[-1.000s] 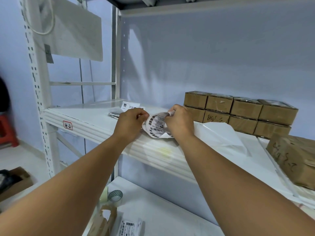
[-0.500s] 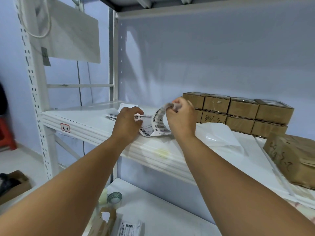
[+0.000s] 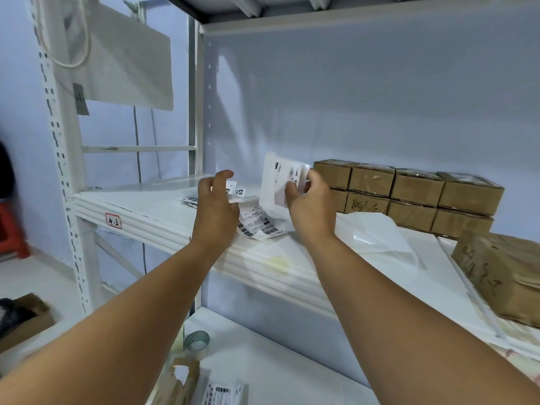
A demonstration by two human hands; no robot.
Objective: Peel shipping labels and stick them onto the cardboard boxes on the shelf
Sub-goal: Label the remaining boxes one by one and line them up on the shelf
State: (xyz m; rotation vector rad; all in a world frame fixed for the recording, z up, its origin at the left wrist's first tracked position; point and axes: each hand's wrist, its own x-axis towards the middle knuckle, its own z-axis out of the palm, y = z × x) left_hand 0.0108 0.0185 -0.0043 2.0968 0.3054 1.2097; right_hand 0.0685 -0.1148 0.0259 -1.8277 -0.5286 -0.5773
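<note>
White steel makes up the lower shelf nearest the viewer, where a roll of clear tape stands at the left end, with a torn piece of brown cardboard and a loose printed label just near of it. Both bare forearms reach up from there to the middle shelf, whose front edge carries a small red-bordered tag towards the left.

The left hand hovers over the shelf with its fingers loose and spread, gripping nothing that shows. Its heel may rest on the strip of labels, though the blur makes that hard to tell. The strip lies curled on the shelf between the two hands. The hands are apart.

The right hand pinches a shipping label by its right edge, thumb in front and fingers behind. It holds the label upright above the shelf, just left of the boxes and clear of them.

A glossy backing sheet lies flat to the right of that wrist. At the right edge sits a large cardboard box with handwriting on its side. Farther back, eight small cardboard boxes stand against the rear panel, stacked two high and four across.
</note>
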